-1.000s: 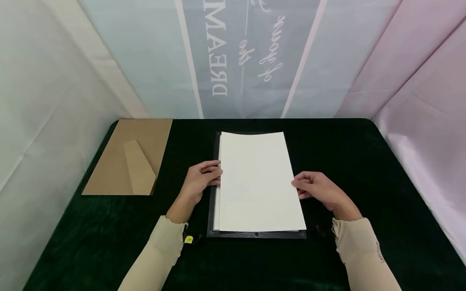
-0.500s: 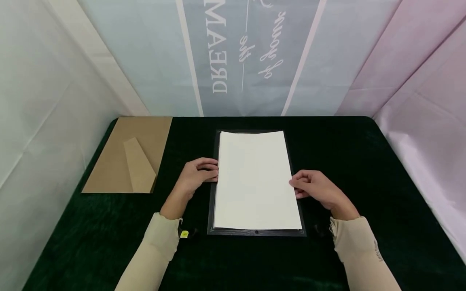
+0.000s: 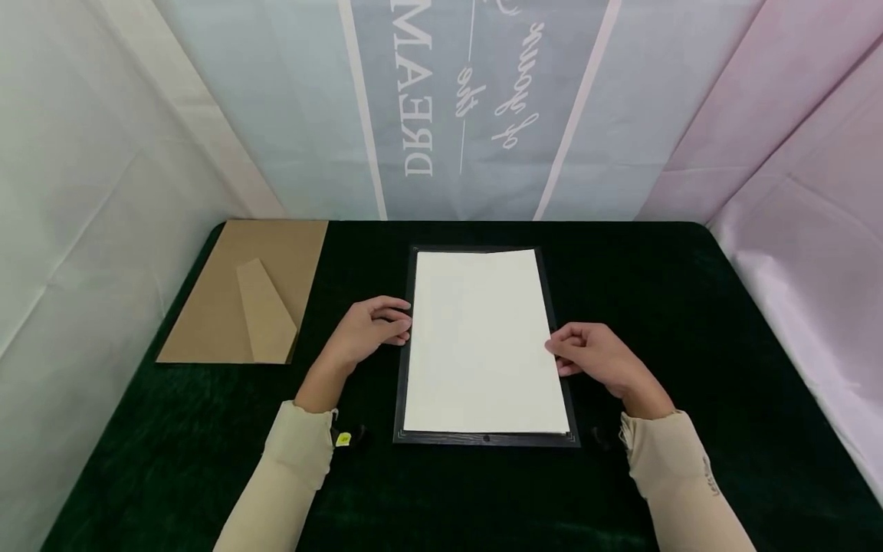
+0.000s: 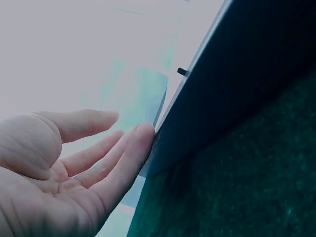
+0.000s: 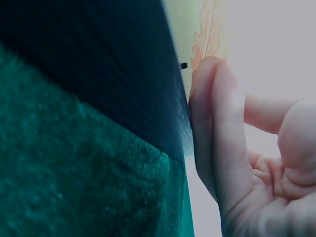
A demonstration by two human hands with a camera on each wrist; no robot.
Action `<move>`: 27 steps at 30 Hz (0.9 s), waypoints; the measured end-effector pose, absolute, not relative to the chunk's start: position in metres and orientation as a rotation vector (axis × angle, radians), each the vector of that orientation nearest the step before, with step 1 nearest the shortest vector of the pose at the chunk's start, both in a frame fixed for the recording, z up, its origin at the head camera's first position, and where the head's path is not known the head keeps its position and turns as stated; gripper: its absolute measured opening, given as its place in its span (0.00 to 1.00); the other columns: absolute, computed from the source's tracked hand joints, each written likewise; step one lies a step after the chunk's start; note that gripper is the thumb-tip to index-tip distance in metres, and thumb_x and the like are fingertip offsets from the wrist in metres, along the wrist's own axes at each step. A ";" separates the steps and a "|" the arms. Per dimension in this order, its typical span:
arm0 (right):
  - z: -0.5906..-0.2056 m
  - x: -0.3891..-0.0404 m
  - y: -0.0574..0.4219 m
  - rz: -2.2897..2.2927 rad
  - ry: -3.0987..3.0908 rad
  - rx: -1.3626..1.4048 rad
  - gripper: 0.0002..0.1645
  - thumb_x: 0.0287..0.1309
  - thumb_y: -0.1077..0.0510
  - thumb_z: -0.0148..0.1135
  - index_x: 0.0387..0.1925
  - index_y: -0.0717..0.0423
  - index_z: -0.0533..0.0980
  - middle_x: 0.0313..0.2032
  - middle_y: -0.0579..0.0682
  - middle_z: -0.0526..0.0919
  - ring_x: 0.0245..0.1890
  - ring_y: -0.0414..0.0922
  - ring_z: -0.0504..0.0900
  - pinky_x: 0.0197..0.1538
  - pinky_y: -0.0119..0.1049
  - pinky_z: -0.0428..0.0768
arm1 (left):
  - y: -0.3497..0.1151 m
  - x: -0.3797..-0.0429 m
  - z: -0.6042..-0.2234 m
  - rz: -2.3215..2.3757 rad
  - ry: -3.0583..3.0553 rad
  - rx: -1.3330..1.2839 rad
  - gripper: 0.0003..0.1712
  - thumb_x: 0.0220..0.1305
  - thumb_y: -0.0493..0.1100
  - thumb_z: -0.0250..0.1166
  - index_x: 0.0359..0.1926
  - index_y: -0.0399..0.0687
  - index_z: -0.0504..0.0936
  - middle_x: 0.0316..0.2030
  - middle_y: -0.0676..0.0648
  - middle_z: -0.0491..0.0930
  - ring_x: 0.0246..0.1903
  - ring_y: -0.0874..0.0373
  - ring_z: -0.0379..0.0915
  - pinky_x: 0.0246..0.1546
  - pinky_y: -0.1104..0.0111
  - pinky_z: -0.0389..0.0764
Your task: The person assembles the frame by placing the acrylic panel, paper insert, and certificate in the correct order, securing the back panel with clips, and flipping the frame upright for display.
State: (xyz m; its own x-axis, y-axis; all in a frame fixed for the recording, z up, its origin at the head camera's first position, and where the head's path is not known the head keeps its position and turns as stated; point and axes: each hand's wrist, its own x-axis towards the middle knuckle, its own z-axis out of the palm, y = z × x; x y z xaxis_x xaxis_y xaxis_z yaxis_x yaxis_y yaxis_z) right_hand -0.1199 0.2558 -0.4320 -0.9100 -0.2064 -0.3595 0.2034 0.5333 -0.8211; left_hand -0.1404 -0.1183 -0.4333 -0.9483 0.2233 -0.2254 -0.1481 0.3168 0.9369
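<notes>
A white sheet of paper (image 3: 486,345) lies within the black picture frame (image 3: 486,439), which is face down on the table. My right hand (image 3: 599,354) pinches the sheet's right edge between thumb and fingers. In the right wrist view, an orange feather print (image 5: 210,29) shows above the fingertips. My left hand (image 3: 369,330) touches the frame's left side with its fingertips; the left wrist view shows its thumb (image 4: 91,123) apart from the fingers and nothing held. A small black tab (image 4: 182,71) sticks out from the frame's inner edge.
A brown backing board (image 3: 207,307) with a folded stand (image 3: 265,314) lies at the table's left. Dark green cloth (image 3: 641,284) covers the table. Cloth backdrops (image 3: 483,184) rise at the back and both sides.
The sheet has shifted left and down into the frame, exposing more of the frame's right border. My left hand has drawn back left from the sheet; my right hand has followed it slightly left.
</notes>
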 end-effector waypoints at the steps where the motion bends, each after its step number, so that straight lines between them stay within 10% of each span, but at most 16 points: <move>1: -0.432 -0.120 0.255 -1.339 2.365 -0.002 0.16 0.69 0.54 0.60 0.46 0.66 0.77 0.28 0.52 0.85 0.29 0.44 0.83 0.39 0.32 0.86 | -0.117 -0.140 -0.432 1.648 2.303 0.088 0.20 0.69 0.39 0.63 0.60 0.43 0.76 0.49 0.39 0.82 0.40 0.54 0.84 0.45 0.65 0.86; 27: -0.416 -0.122 0.244 -1.190 2.499 0.042 0.16 0.66 0.53 0.64 0.47 0.62 0.76 0.30 0.53 0.83 0.27 0.44 0.84 0.36 0.32 0.86 | -0.089 -0.124 -0.411 0.697 2.650 0.627 0.38 0.49 0.46 0.80 0.63 0.54 0.79 0.59 0.48 0.72 0.55 0.55 0.61 0.57 0.62 0.77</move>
State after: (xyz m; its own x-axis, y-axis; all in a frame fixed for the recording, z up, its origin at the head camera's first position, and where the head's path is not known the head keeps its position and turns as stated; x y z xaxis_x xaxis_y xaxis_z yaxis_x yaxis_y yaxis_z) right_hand -0.1219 0.2444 -0.4161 -0.9305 -0.1305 -0.3422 0.1835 0.6425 -0.7440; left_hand -0.1244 -0.0889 -0.4114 -0.8493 0.4893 -0.1981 0.3284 0.7836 0.5274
